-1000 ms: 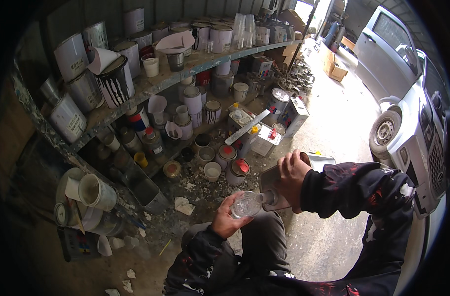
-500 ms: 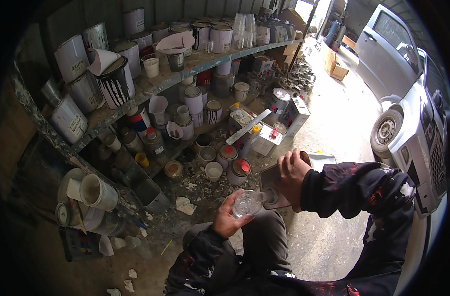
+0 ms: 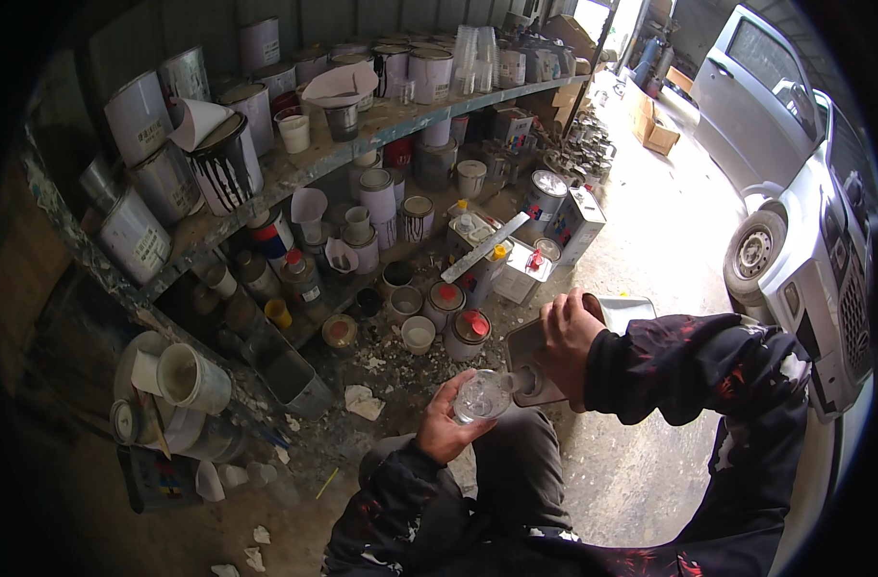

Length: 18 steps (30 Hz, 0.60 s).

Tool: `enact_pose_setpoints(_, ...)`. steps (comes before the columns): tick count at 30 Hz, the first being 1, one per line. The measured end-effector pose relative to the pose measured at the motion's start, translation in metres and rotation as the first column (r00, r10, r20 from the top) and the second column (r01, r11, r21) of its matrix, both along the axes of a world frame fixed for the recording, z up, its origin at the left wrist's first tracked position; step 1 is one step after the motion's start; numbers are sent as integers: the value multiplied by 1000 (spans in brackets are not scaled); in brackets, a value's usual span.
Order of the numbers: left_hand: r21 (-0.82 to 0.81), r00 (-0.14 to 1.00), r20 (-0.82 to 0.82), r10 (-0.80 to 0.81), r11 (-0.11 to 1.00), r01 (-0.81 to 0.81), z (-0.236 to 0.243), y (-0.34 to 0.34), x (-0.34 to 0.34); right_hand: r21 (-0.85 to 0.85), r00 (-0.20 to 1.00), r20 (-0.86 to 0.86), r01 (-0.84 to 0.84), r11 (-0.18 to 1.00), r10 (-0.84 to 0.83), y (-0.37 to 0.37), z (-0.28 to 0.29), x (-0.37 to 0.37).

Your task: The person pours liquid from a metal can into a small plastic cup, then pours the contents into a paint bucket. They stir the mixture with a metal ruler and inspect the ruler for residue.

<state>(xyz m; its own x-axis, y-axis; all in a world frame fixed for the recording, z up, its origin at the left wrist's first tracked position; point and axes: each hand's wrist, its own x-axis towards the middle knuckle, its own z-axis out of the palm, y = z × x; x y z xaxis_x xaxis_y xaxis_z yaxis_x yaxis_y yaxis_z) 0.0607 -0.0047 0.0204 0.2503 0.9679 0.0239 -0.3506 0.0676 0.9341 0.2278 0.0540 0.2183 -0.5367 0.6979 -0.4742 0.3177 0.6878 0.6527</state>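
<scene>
A clear plastic cup (image 3: pixel 481 398) is held in my left hand (image 3: pixel 443 430), whose fingers wrap around its side. The cup has clear liquid in it. My right hand (image 3: pixel 568 344) grips a rectangular metal can (image 3: pixel 519 344) by its top, with the fingers curled over it. The can is tilted, its spout turned toward the cup, and clear liquid appears to run from the spout to the cup's rim. Most of the can's handle is hidden under the right hand. Both hands are above my knees.
A shelf (image 3: pixel 309 171) crowded with paint cans curves along the wall. On the floor ahead are a white bowl-like tub (image 3: pixel 418 334), red-marked cans (image 3: pixel 470 327) and solvent tins (image 3: pixel 521 276). At left stands a bucket (image 3: pixel 194 377); at right, a silver vehicle (image 3: pixel 795 221).
Both hands stay nearly still, with the can tilted at the cup. The liquid's surface in the cup looks slightly different.
</scene>
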Motion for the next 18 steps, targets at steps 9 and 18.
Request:
enact_pose_setpoints(9,19,1000,-20,6,1000,-6,-1,1,0,-43,998,27,62,997,-61,2,2,-5)
enact_pose_setpoints(18,28,1000,-10,11,1000,-11,2,0,0,-23,999,-4,41,999,-41,3,-2,-1)
